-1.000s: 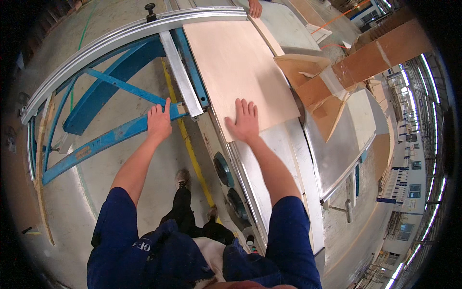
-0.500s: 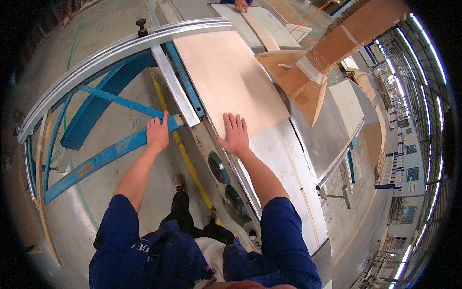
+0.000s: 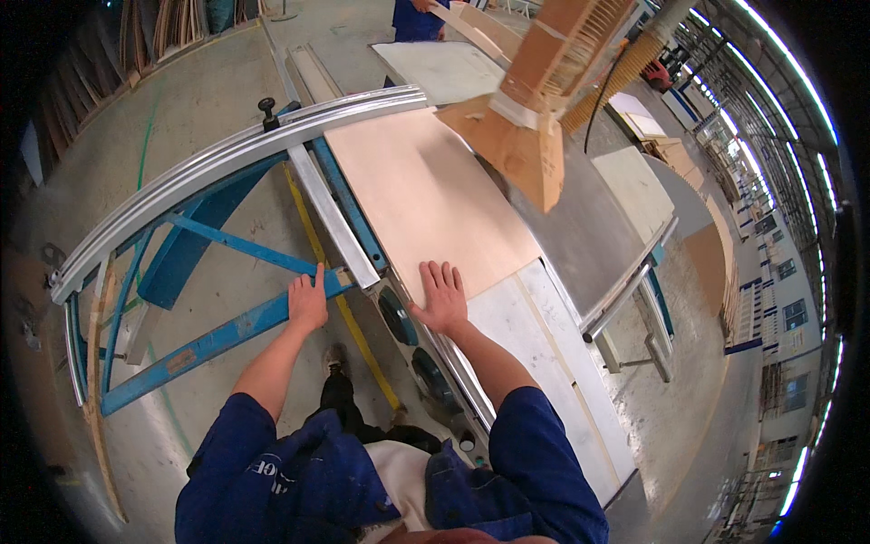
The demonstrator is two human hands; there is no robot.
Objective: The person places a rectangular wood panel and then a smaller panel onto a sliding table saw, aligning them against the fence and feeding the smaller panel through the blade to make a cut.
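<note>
Pale wood panel [image 3: 435,199] lies flat on metal table [image 3: 544,335], far edge against silver fence [image 3: 245,163]. R hand [image 3: 442,297] palm-down on its near L corner, 4 fingers slightly apart, thumb out. L hand [image 3: 308,304] over blue bar [image 3: 227,337], approx. at its end; underside hidden, can't tell grip.

Right now your right hand [image 3: 442,299] hides the panel's [image 3: 430,195] six-o'clock corner, and at twelve o'clock the top edge crops your co-worker [image 3: 418,26].
</note>
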